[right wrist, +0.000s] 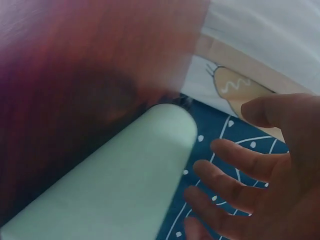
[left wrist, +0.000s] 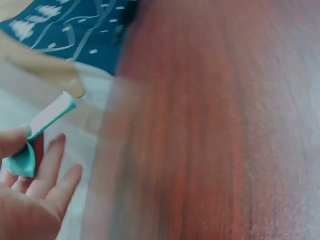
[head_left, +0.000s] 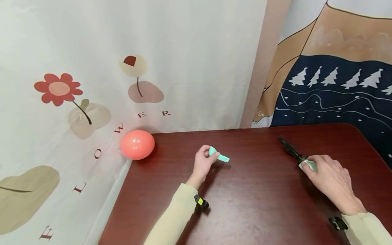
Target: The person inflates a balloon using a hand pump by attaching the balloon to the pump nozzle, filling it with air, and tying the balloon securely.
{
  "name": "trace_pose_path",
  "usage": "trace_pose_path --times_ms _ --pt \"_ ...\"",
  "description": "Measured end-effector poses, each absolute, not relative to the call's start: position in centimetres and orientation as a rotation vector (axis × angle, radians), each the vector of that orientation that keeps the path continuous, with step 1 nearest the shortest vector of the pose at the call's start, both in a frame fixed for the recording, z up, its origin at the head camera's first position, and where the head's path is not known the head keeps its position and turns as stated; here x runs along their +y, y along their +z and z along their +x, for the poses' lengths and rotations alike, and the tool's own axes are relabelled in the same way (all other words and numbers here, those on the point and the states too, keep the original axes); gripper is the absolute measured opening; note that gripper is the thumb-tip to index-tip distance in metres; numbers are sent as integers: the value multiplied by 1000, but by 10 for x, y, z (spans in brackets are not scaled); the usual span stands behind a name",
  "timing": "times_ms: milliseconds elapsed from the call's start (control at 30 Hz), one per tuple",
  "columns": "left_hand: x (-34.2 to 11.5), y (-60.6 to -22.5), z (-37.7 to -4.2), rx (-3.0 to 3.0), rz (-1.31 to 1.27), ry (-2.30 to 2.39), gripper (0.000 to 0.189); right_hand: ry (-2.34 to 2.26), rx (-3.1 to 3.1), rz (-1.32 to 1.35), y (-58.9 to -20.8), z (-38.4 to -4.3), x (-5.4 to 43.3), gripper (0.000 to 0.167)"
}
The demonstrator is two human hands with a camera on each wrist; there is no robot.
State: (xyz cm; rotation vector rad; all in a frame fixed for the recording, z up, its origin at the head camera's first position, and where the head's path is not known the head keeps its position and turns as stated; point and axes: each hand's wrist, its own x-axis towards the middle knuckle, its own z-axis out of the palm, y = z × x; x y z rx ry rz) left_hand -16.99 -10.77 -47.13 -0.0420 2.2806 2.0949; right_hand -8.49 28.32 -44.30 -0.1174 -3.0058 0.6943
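In the head view my left hand [head_left: 204,162] is over the middle of the table, pinching a limp teal balloon [head_left: 224,158] between thumb and fingers. The left wrist view shows the uninflated balloon [left wrist: 52,116] with its flat neck sticking out past the thumb; the other fingers are loosely spread. Toward the right side, my right hand [head_left: 332,175] is at the pale green body of a balloon pump [head_left: 311,164], whose black nozzle points to the back left. Seen from the right wrist, the fingers are loosely extended beside the smooth green pump [right wrist: 125,170].
An inflated coral balloon [head_left: 137,145] lies at the table's back left corner, near the flower-printed curtain [head_left: 196,68]. The dark red wooden table [head_left: 251,200] meets a navy, tree-patterned cloth [head_left: 330,102] at the back right. Black straps with small devices sit on both wrists.
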Motion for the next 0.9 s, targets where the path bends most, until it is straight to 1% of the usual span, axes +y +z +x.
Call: trace_pose_path --times_ms 167,400,500,567,667,767,900 --pt "-119 -469 -167 1812 -160 2465 34 655 -3061 -166 -453 -78 298 72" --pt "-130 -474 -168 1569 -390 2648 50 633 -3159 -185 -465 -79 306 97" --pt "-132 -476 -169 1537 -466 2681 54 647 -3193 -194 -469 -79 307 103" --pt "-133 -476 -169 1526 -505 2698 53 657 -3207 -197 -471 -80 308 102" --pt "-134 -475 -170 1499 -571 2717 48 678 -3209 -202 -473 -81 309 95" --pt "-137 -474 -171 1407 -621 2753 38 697 -3210 -205 -474 -82 310 86" --pt "-142 -474 -173 1189 -670 2808 16 719 -3212 -206 -474 -83 310 78"
